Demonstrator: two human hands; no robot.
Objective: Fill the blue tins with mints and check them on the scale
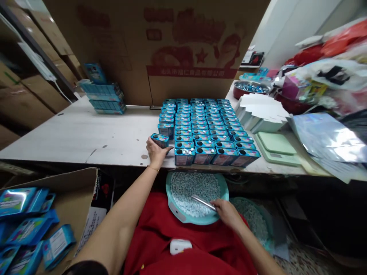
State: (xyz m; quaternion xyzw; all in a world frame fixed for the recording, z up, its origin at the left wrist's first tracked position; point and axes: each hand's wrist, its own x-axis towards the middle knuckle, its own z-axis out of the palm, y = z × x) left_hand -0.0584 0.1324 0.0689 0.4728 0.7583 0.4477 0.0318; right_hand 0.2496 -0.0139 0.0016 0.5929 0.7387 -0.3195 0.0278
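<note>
My left hand (pixel 156 152) is closed around a small blue tin (pixel 160 140) on the white table (pixel 86 133), just left of a block of several rows of matching open blue tins (pixel 206 126). My right hand (pixel 226 211) holds a metal scoop (pixel 203 202) over a teal basin (pixel 183 217) full of small white pellets that rests on my lap. Some of the front tins show white pellets inside.
A stack of blue tin lids (pixel 104 97) stands at the back left. A cardboard box (pixel 71 191) with more blue tins sits lower left. A green scale (pixel 275 147), white cards (pixel 262 109), bowls and foil bags crowd the right. A large carton stands behind.
</note>
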